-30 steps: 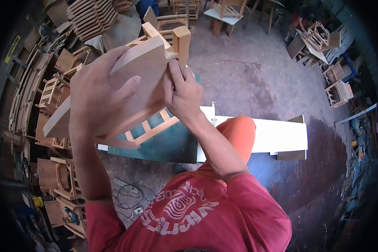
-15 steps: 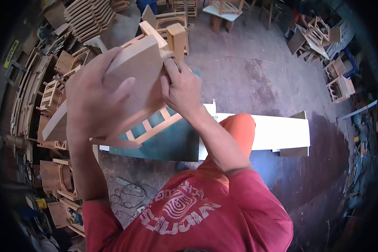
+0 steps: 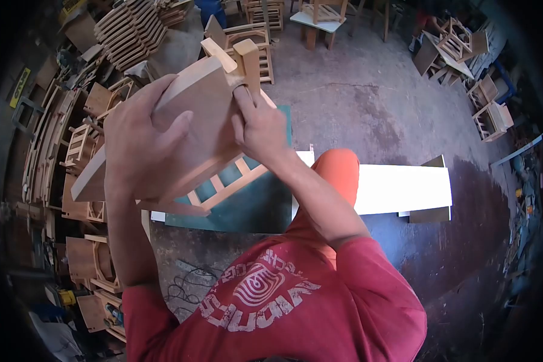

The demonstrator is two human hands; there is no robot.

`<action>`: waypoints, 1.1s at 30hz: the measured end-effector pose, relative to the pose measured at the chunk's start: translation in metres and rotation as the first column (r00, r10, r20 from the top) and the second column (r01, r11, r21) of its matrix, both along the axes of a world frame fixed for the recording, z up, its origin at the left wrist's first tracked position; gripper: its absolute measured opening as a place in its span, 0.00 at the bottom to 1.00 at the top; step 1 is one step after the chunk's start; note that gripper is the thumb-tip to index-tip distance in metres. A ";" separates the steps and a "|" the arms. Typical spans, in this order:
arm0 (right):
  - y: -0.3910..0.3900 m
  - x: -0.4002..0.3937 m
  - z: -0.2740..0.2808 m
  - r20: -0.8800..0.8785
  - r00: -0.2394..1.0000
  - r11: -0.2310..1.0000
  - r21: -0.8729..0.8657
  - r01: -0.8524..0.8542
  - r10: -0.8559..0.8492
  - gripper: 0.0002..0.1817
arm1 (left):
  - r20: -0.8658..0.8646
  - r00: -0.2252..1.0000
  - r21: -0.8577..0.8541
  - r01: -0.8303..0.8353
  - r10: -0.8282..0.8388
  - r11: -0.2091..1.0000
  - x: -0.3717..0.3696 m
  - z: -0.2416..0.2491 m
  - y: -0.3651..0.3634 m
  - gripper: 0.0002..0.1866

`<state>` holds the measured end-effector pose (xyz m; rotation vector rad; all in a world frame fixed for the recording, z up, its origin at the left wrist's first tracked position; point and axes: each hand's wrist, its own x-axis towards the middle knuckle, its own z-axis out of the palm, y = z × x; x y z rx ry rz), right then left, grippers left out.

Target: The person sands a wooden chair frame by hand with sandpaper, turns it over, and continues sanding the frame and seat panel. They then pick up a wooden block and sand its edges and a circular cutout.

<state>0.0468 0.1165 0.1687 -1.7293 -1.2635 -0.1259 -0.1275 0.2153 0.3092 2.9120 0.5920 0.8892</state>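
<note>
A small wooden chair (image 3: 206, 117) is held up tilted in front of me, its broad flat panel facing my left side. My left hand (image 3: 136, 142) grips this panel, fingers over the upper edge and thumb on the face. Closed fingers of my right hand (image 3: 262, 128) press into the corner where a square post (image 3: 250, 63) meets the panel. Whatever may be in those fingers is hidden. Below the panel, the chair's slatted frame (image 3: 238, 179) shows over a green work surface (image 3: 247, 211).
A long white board (image 3: 404, 188) extends to the right of my raised orange-clad knee (image 3: 338, 175). Several chairs (image 3: 90, 265) and stacked wooden parts (image 3: 130, 33) line the left. Cables (image 3: 193, 286) lie on the floor. Another person (image 3: 427, 23) is at the far right.
The chair and both hands have shifted slightly right in view. My right hand stays at the post's corner with only a small movement; my left keeps its grip.
</note>
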 end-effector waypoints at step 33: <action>-0.041 0.061 0.017 0.798 0.580 0.979 0.060 0.193 -0.163 0.41 | 0.027 1.000 0.026 -0.010 0.009 1.000 0.002 0.000 -0.002 0.28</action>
